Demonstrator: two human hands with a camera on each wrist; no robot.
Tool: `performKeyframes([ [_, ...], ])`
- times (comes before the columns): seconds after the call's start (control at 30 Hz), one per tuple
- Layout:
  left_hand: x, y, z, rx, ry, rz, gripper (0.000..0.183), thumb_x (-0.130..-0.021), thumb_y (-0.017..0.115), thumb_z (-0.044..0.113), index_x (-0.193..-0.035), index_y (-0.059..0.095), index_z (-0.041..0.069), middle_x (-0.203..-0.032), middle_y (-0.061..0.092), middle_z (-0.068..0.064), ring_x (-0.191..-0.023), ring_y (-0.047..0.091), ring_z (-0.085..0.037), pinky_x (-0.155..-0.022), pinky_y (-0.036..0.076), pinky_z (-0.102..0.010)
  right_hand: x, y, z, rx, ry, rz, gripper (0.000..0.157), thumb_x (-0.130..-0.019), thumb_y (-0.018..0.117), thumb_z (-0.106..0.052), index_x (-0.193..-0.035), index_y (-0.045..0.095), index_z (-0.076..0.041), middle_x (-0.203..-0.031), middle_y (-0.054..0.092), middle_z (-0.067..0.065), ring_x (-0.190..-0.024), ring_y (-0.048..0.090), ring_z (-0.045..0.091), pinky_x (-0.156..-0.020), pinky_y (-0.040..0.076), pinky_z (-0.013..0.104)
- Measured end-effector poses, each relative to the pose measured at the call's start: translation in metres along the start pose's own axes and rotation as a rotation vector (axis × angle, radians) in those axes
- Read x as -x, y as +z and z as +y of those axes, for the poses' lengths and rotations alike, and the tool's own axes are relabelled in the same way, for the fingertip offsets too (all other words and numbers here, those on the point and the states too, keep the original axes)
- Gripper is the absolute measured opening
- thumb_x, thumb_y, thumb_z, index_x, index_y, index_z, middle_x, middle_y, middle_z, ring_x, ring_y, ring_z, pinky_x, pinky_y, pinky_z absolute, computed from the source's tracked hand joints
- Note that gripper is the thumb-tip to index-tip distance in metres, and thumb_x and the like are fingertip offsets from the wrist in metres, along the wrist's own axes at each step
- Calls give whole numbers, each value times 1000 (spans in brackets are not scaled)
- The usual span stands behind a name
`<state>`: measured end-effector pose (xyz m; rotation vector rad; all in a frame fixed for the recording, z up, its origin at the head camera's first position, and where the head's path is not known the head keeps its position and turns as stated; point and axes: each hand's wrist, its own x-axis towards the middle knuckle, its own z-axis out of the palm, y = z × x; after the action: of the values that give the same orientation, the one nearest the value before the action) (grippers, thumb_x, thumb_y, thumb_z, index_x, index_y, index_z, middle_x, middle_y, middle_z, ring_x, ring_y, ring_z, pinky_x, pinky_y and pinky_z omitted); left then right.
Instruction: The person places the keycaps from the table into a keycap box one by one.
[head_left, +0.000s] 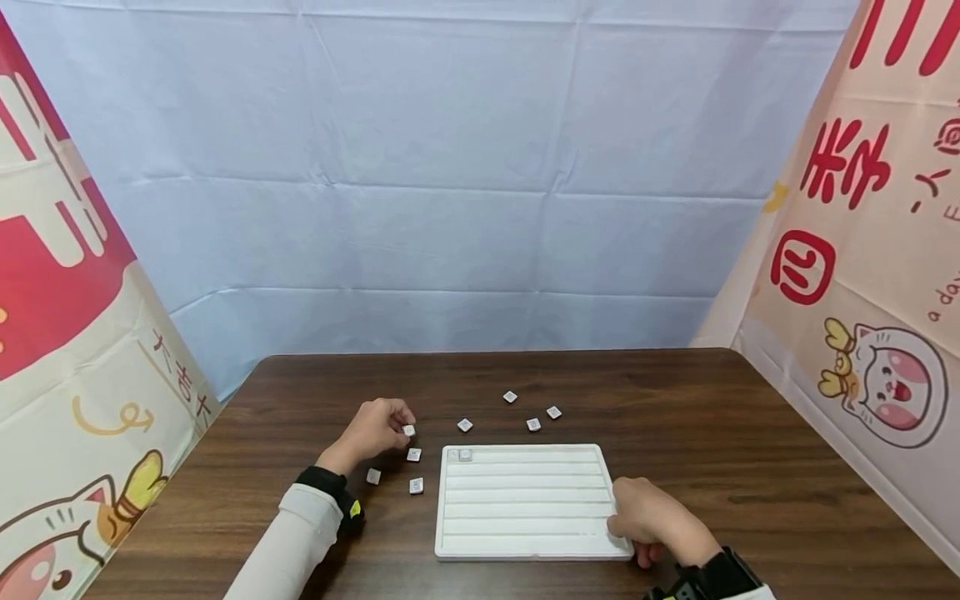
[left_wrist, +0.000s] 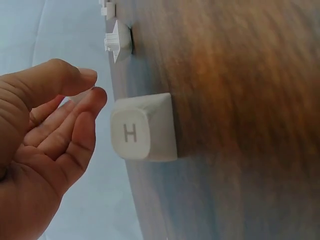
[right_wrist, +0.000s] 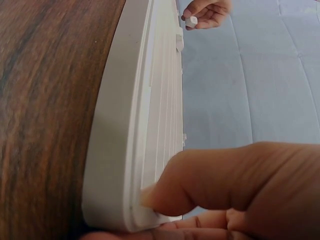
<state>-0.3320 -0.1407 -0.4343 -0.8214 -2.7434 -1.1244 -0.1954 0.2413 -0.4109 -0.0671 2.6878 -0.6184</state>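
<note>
A small white keycap [head_left: 409, 431] is pinched between the left hand's [head_left: 377, 428] thumb and fingertips, left of a white ridged tray [head_left: 528, 495]. It looks light, stiff and smooth, best held by opposite sides. The right hand [head_left: 654, 518] grips the tray's near right corner. A keycap marked H [left_wrist: 131, 133], possibly in the way, sits near the left hand; other loose keycaps [head_left: 533, 425] dot the wooden table [head_left: 645, 392].

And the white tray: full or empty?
Mostly empty: the white tray holds a keycap or two at far left; the rest looks bare.
</note>
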Motion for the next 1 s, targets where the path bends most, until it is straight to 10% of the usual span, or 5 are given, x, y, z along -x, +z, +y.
performKeyframes([
  [1.0, 0, 4, 2, -52, -29, -17, 15, -72, 74, -2, -82, 68, 8, -75, 58, 1, -68, 56, -11, -60, 47, -29, 1, 1, 0, -1, -23, 18, 14, -75, 53, 3, -62, 50, -1, -38, 50, 7, -30, 49, 14, -33, 40, 26],
])
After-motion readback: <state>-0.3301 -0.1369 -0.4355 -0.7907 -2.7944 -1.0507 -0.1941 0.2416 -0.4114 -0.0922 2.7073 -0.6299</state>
